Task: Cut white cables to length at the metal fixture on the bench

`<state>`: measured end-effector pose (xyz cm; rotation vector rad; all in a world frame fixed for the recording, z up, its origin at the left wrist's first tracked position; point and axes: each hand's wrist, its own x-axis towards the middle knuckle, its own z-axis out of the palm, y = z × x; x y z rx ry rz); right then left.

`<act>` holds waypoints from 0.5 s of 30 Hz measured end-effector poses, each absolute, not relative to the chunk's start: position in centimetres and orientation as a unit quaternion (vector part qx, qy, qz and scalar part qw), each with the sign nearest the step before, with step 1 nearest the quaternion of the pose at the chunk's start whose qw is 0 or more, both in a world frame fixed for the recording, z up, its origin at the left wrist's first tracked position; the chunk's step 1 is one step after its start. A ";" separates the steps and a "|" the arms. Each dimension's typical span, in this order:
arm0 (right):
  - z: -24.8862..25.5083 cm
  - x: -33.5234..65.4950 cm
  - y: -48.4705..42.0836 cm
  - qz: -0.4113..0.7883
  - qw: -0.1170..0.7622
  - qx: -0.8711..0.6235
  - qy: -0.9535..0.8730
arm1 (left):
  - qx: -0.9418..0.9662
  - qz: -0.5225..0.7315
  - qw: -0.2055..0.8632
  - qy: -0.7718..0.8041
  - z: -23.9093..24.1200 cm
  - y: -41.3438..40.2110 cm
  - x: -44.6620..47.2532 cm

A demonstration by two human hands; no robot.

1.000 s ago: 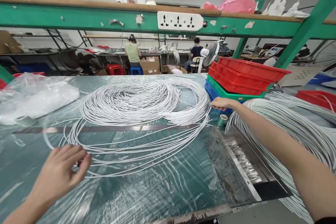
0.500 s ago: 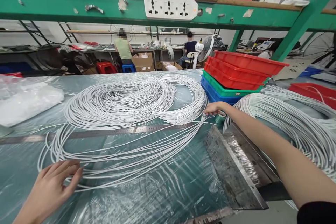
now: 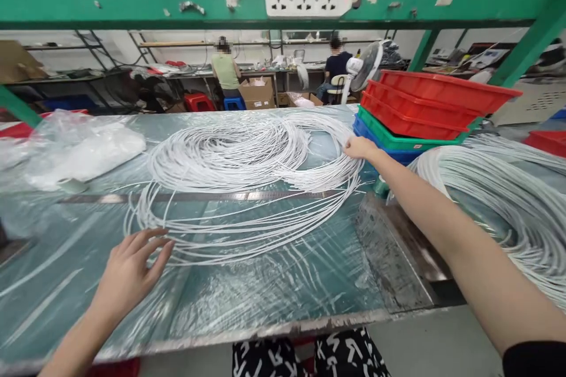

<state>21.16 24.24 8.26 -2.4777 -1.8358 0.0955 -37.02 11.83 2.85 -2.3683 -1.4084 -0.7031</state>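
Observation:
My left hand (image 3: 137, 262) hovers at the left end of a loose bundle of white cables (image 3: 247, 241), thumb apart from its stretched fingers. Its fingertips are over or touching the cable loops; I cannot tell which. Out to the right, my right hand (image 3: 359, 147) has its fingers curled over the right edge of a smaller coil of white cables (image 3: 316, 177). What lies under those fingers is partly hidden. A large coil of white cable (image 3: 225, 156) lies to the left, overlapping the smaller one.
A steel ruler (image 3: 212, 196) lies between coils and loose bundle. Stacked red bins (image 3: 424, 109) stand at right, near a metal bracket (image 3: 393, 253), a tape roll (image 3: 380, 187) and another cable coil (image 3: 490, 188). Plastic bags (image 3: 88, 153) lie at left; a green beam (image 3: 177, 3) crosses above.
My view has tilted down and turned left. My right hand has moved from the loose bundle's right end up to the coil's right edge. My left hand stays by the loops.

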 end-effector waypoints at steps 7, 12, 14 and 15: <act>4.9 18.7 23.0 0.006 -0.025 -0.814 -0.581 | -0.794 -0.181 0.212 -0.540 6.8 4.5 -36.0; 3.4 19.3 24.3 0.018 0.015 -0.812 -0.584 | -0.721 -0.219 0.248 -0.608 9.0 0.5 -36.4; 3.5 19.0 24.3 0.019 0.017 -0.807 -0.591 | -0.732 -0.178 0.189 -0.630 8.8 -0.1 -36.1; 3.7 18.8 24.1 0.020 0.017 -0.804 -0.593 | -0.748 -0.139 0.146 -0.632 8.4 -0.3 -35.8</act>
